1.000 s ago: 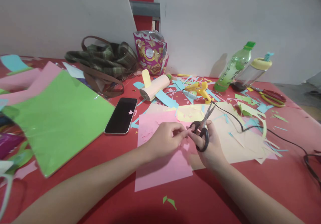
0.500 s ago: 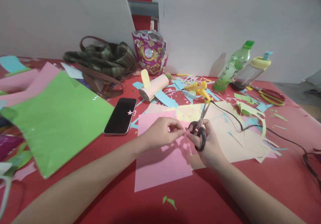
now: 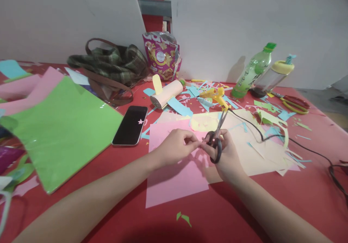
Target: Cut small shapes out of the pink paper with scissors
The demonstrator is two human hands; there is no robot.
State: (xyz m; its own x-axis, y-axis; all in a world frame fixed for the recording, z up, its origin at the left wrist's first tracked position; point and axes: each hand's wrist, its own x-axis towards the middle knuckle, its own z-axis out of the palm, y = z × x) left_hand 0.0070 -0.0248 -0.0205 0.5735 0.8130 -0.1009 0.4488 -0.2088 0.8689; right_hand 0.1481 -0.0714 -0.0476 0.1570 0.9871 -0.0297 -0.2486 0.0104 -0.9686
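A: Scissors, position?
B: Black-handled scissors (image 3: pixel 216 134) in the right hand (image 3: pixel 230 157); blades point away from the wearer, slightly parted.
A: Hand states?
B: Right: fingers curled on the scissor handles. Left hand (image 3: pixel 175 147): thumb and forefinger pinched, at the right hand's fingertips. Anything between them too small to tell.
A: Beneath?
B: Pink sheet (image 3: pixel 176 186) under both hands; cream sheet (image 3: pixel 243 159) beneath and to the right of the right hand.
A: Farther out?
B: Phone (image 3: pixel 127 128) left of the left hand, pink star (image 3: pixel 140 121) on its screen. Paper tube (image 3: pixel 170 95) ahead of the left hand. Yellow glue gun (image 3: pixel 216 95) ahead of the right hand, near the blade tips. Green-capped bottle (image 3: pixel 254 69) well ahead, rightward.
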